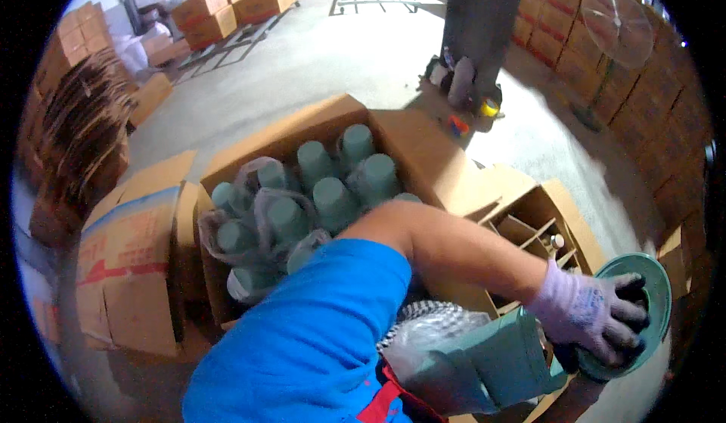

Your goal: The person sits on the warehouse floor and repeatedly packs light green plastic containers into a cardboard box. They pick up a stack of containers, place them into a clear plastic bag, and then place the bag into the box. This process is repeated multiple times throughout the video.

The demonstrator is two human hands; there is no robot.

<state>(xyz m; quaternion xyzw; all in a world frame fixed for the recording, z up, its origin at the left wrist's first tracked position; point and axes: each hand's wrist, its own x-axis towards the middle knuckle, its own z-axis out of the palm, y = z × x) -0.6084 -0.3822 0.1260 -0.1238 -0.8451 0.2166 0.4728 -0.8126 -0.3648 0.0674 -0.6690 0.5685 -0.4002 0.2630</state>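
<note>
My left hand, in a lavender glove with dark-coated fingers, reaches across to the right. Its bent fingers grip a round teal piece with a raised rim; I cannot tell whether this is a lid or a pot's mouth. My right forearm shows below it, with that hand mostly hidden under the round piece. Beside my left wrist lies a stack of teal tapered pots, partly wrapped in clear plastic. Several teal pots stand upside down in a large open carton, some in plastic bags.
Behind my wrist is a carton with cardboard dividers holding a bottle-like neck. A flattened carton lies left. A pillar, stacked boxes and a standing fan are farther off.
</note>
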